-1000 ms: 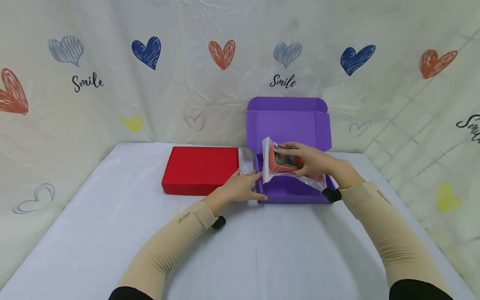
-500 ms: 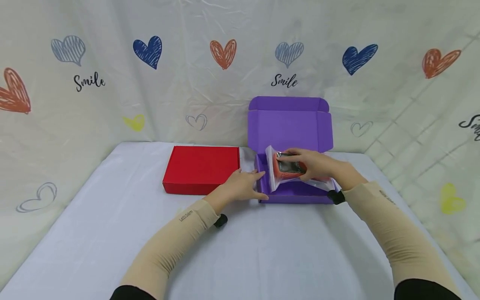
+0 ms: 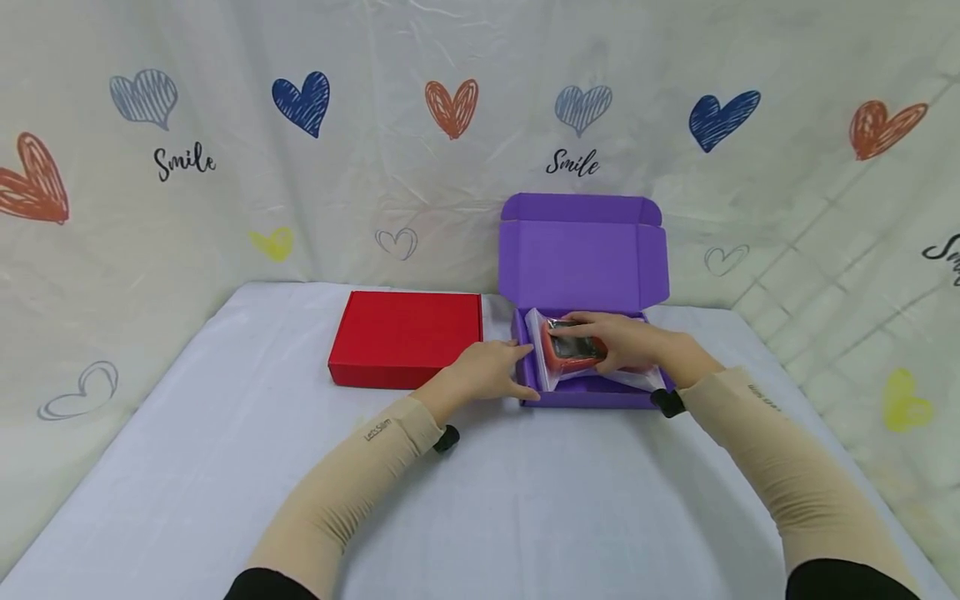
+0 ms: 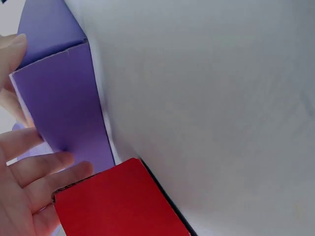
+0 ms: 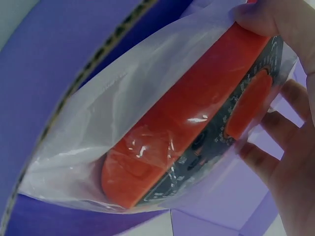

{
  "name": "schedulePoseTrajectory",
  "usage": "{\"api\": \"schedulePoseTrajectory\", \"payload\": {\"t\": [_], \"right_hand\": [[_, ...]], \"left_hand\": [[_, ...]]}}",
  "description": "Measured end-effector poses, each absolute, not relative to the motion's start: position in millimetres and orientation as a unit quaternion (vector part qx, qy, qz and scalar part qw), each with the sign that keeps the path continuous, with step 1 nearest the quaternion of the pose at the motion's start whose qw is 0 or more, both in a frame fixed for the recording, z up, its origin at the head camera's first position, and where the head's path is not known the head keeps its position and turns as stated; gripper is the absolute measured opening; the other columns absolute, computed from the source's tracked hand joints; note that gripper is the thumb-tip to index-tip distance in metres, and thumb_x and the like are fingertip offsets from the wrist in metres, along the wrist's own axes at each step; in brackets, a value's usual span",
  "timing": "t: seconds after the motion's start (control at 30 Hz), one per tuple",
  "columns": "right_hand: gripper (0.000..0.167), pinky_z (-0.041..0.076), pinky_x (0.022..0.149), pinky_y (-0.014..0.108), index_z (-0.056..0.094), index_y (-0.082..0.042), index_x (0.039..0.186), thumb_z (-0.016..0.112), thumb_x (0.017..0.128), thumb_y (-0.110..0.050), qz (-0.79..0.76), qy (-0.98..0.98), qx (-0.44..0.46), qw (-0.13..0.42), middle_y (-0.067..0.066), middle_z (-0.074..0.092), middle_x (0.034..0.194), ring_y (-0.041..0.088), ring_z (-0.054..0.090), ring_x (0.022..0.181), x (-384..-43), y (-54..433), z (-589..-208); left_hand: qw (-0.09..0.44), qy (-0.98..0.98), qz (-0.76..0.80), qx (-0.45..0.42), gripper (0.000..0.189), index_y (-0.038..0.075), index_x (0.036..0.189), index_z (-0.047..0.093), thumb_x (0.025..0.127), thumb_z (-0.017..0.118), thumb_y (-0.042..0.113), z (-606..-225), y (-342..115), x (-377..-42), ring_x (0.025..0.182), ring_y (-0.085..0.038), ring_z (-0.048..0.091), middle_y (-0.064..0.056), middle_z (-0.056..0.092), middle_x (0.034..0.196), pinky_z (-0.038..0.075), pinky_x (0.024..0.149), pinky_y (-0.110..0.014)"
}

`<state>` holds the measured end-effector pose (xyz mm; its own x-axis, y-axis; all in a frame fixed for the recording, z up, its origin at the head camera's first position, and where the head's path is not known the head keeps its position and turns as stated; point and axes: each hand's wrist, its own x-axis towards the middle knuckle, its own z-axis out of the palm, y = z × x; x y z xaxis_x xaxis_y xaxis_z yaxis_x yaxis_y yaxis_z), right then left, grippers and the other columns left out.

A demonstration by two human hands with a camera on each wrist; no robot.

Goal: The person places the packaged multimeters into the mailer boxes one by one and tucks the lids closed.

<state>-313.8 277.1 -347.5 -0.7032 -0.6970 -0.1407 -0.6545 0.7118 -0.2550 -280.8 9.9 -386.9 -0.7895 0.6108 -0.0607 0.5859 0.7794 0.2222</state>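
My right hand grips an orange multimeter sealed in a clear plastic bag, low inside the open purple box. In the right wrist view the thumb lies on the meter's orange side, while the other fingers reach around its dark face with the orange dial. My left hand touches the purple box's left side. Its fingers are fairly straight, and the thumb lies at the box's front corner in the left wrist view. The box's lid stands upright behind.
Left of the purple box lies a closed red box, its right end close to my left hand. Both boxes rest on a white-covered table. A white curtain printed with hearts hangs behind the table.
My right hand has lowered the bagged multimeter deeper into the purple box, and the bag now lies flatter in it. My left hand has kept its place on the box's left side.
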Motion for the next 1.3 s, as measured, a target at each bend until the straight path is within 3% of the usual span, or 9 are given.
{"api": "schedulePoseTrajectory", "payload": {"t": [0.57,0.77,0.87,0.97,1.07,1.17,1.23,1.3], "right_hand": [[0.09,0.053,0.093,0.049,0.038,-0.015,0.16,0.077,0.082,0.006,-0.125,0.907,-0.371,0.158,0.027,0.029,0.161,0.046,0.044,0.132,-316,273,-360],[0.091,0.048,0.074,0.036,0.037,-0.016,0.16,0.076,0.081,0.008,-0.132,0.904,-0.375,0.157,0.026,0.029,0.162,0.037,0.049,0.114,-319,269,-363],[0.091,0.045,0.071,0.033,0.038,-0.018,0.16,0.075,0.081,0.009,-0.134,0.904,-0.372,0.16,0.024,0.028,0.163,0.037,0.048,0.112,-319,267,-363],[0.091,0.049,0.079,0.038,0.037,-0.018,0.16,0.075,0.082,0.009,-0.132,0.906,-0.366,0.167,0.025,0.026,0.163,0.043,0.046,0.125,-319,264,-363],[0.091,0.049,0.096,0.055,0.037,-0.018,0.161,0.073,0.082,0.009,-0.136,0.906,-0.359,0.177,0.026,0.024,0.164,0.052,0.038,0.137,-318,263,-363],[0.09,0.031,0.109,0.071,0.036,-0.017,0.161,0.072,0.082,0.009,-0.138,0.907,-0.354,0.182,0.025,0.023,0.165,0.053,0.031,0.143,-319,261,-363],[0.09,0.017,0.112,0.075,0.035,-0.018,0.161,0.072,0.083,0.008,-0.137,0.907,-0.352,0.186,0.024,0.023,0.165,0.051,0.028,0.146,-320,260,-363],[0.091,0.012,0.113,0.075,0.034,-0.018,0.162,0.072,0.084,0.007,-0.135,0.907,-0.35,0.19,0.023,0.022,0.166,0.05,0.026,0.147,-321,260,-365]], "left_hand": [[0.083,0.941,0.098,0.312,0.091,0.014,0.159,0.04,0.089,0.072,0.061,-388,14,-278,0.141,-0.023,0.047,-0.01,0.044,0.158,0.047,0.108,-0.039],[0.084,0.943,0.098,0.307,0.091,0.012,0.159,0.04,0.089,0.073,0.06,-388,13,-278,0.142,-0.023,0.047,-0.01,0.043,0.158,0.046,0.109,-0.039],[0.085,0.943,0.099,0.307,0.091,0.012,0.159,0.039,0.089,0.073,0.06,-388,12,-278,0.142,-0.023,0.047,-0.01,0.043,0.159,0.046,0.109,-0.04],[0.083,0.942,0.1,0.31,0.091,0.013,0.159,0.039,0.088,0.073,0.061,-388,12,-278,0.141,-0.024,0.048,-0.01,0.042,0.159,0.047,0.108,-0.04],[0.081,0.941,0.102,0.312,0.092,0.013,0.159,0.039,0.088,0.073,0.061,-389,12,-278,0.141,-0.024,0.048,-0.01,0.042,0.159,0.047,0.108,-0.04],[0.08,0.942,0.103,0.311,0.092,0.013,0.159,0.038,0.088,0.073,0.061,-388,13,-279,0.14,-0.024,0.049,-0.01,0.042,0.159,0.047,0.108,-0.039],[0.079,0.942,0.102,0.309,0.092,0.014,0.159,0.038,0.088,0.073,0.061,-388,13,-279,0.14,-0.024,0.049,-0.01,0.042,0.159,0.047,0.108,-0.039],[0.079,0.943,0.101,0.308,0.092,0.014,0.159,0.038,0.088,0.073,0.061,-387,13,-279,0.14,-0.024,0.049,-0.01,0.042,0.159,0.047,0.107,-0.039]]}}
